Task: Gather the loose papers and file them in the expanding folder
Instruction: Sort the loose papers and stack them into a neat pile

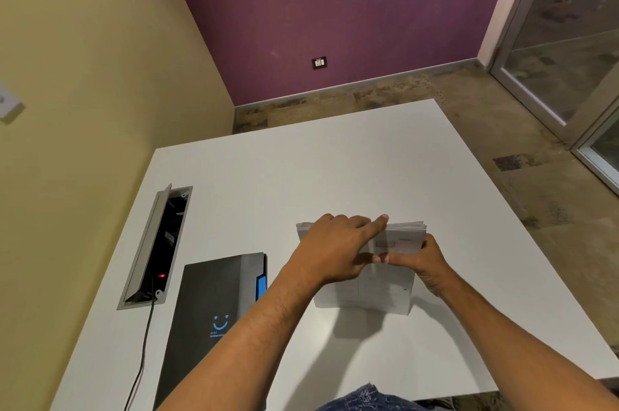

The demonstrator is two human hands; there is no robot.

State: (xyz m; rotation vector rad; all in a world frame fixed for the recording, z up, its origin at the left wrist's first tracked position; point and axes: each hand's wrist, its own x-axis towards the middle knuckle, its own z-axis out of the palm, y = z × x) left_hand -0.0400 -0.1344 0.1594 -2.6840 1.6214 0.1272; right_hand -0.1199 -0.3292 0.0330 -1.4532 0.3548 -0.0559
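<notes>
Both hands grip the stack of papers point(365, 263) above the white desk point(335, 162). The left hand point(335, 249) curls over its top and left edge, index finger stretched along the top. The right hand point(422, 259) pinches the right edge, thumb in front. Left of the left hand the dark expanding folder point(207, 310) lies flat and closed. Beyond the hands the desk is open to its far edge.

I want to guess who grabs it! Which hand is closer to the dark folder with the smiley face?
Left. The left hand holds the paper stack just right of the folder; the right hand grips the stack's far side, farther away.
</notes>
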